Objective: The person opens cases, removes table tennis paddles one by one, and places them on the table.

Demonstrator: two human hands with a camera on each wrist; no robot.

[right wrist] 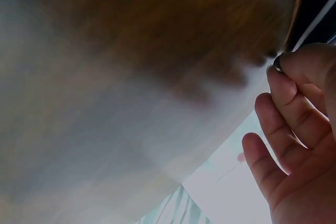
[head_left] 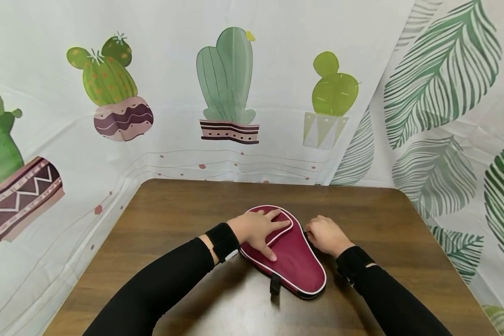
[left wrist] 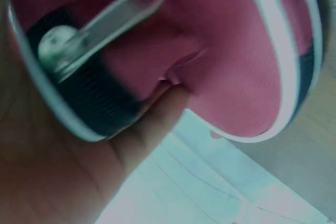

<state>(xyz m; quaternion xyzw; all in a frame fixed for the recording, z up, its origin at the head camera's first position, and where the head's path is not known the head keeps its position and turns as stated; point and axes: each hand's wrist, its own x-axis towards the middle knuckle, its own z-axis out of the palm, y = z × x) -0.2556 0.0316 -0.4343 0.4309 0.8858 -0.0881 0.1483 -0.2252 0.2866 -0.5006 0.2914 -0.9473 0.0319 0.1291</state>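
Observation:
A dark red table tennis paddle case (head_left: 300, 261) with white piping lies on the wooden table, its narrow end toward me. Spread over its wide part, my left hand (head_left: 260, 231) rests with fingers apart. My right hand (head_left: 325, 235) is at the case's right edge, where thumb and forefinger pinch a small dark zipper pull (right wrist: 277, 64); its other fingers are loosely bent. In the left wrist view a metal clip (left wrist: 113, 27) sits on a black band of the case, beside a finger of the left hand. Most of the zipper is hidden.
The brown table (head_left: 185, 210) extends around the case on all sides. A black strap tab (head_left: 275, 283) sticks out from the case's near left edge. Behind the table hangs a white cloth (head_left: 168, 60) printed with cacti and leaves.

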